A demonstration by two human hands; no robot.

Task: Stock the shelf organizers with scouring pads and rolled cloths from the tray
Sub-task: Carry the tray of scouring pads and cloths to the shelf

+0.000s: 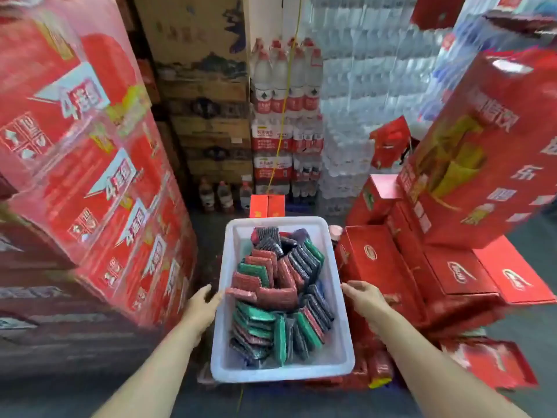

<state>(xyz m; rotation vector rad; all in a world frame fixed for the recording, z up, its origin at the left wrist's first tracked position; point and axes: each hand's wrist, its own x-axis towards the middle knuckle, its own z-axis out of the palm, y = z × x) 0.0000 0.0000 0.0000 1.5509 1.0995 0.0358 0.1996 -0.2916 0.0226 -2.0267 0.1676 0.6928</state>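
A white plastic tray [342, 312] is carried in front of me at waist height. It is filled with several scouring pads [278, 292] in red, green and dark grey, packed in clear wrap. My left hand [202, 303] grips the tray's left wall, fingers curled under the rim. My right hand [363, 297] holds the right wall the same way. No rolled cloths or shelf organizers are in sight.
Tall stacks of red cartons [90, 164] rise on the left. More red gift boxes [452, 236] pile up on the right. Shrink-wrapped water bottles [286, 116] and brown cardboard boxes [205, 101] close off the back. A narrow strip of dark floor [208, 227] runs ahead.
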